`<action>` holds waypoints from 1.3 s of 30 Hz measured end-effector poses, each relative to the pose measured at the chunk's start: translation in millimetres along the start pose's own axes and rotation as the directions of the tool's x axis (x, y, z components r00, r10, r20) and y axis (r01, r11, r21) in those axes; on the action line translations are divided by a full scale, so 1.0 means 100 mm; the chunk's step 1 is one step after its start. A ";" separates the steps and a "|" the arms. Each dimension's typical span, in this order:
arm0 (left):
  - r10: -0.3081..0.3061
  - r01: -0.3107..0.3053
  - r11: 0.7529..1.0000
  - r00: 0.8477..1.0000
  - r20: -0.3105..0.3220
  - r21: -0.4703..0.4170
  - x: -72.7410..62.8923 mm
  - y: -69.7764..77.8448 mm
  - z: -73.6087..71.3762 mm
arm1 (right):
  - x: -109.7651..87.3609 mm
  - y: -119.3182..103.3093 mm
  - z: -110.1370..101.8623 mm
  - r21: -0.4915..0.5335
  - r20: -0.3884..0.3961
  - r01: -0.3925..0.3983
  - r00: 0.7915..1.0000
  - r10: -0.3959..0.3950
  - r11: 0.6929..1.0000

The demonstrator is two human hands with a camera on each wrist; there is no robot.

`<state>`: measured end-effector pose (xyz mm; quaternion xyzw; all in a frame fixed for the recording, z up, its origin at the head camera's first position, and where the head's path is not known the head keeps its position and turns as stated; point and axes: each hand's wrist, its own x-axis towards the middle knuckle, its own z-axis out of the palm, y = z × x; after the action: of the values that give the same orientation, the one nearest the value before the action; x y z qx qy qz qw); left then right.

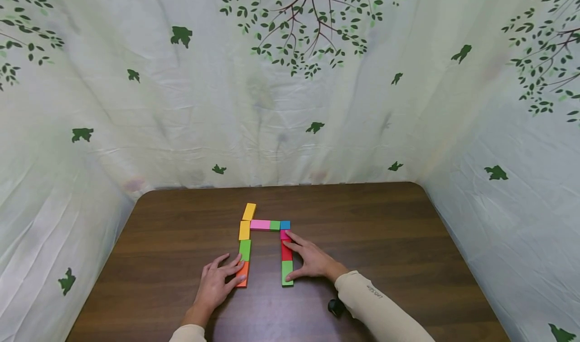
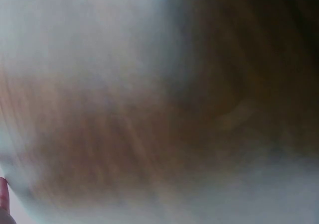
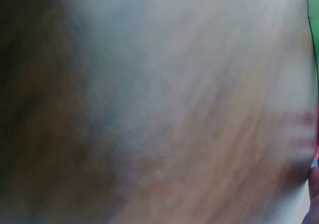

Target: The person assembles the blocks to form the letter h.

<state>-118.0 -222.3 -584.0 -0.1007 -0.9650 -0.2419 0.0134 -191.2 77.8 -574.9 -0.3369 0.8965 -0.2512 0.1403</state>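
Coloured blocks lie joined on the table in an arch-like outline in the head view. My left hand (image 1: 213,285) touches the orange block (image 1: 243,280) with its thumb, a fingertip close to the green block (image 1: 245,249) above. My right hand (image 1: 314,259) lies with spread fingers along the right column: magenta block (image 1: 284,234), red block (image 1: 286,254) and light green block (image 1: 287,269). Its thumb rests on the light green one. Across the top run a pink block (image 1: 260,224), a small green block (image 1: 275,225) and a blue block (image 1: 285,224). Both wrist views are mostly blurred.
Two yellow blocks continue the left column; the lower yellow block (image 1: 244,230) is in line and the far yellow block (image 1: 248,211) slants. A small black object (image 1: 336,308) is by the right sleeve. Patterned cloth (image 1: 272,145) hangs behind the brown table (image 1: 376,221).
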 end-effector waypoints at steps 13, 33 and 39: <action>0.004 -0.004 1.000 1.000 -0.011 0.003 0.00 -0.01 0.00 | 0.17 -0.06 -0.10 -0.040 -0.147 -0.021 0.989 0.015 0.999; 0.047 -0.047 0.999 0.996 -0.076 -0.001 -0.03 -0.03 -0.01 | 1.29 -0.57 -0.05 -0.255 -0.085 -0.008 0.996 -0.014 0.967; 0.056 -0.057 0.998 0.995 -0.078 -0.011 -0.04 -0.03 -0.01 | 1.45 -0.66 0.00 -0.214 -0.087 -0.113 0.992 0.097 0.970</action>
<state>-114.4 -226.2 -585.4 -0.1187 -0.9589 -0.2515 0.0570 -262.2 -62.5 -551.5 -0.2926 0.9399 -0.1559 0.0813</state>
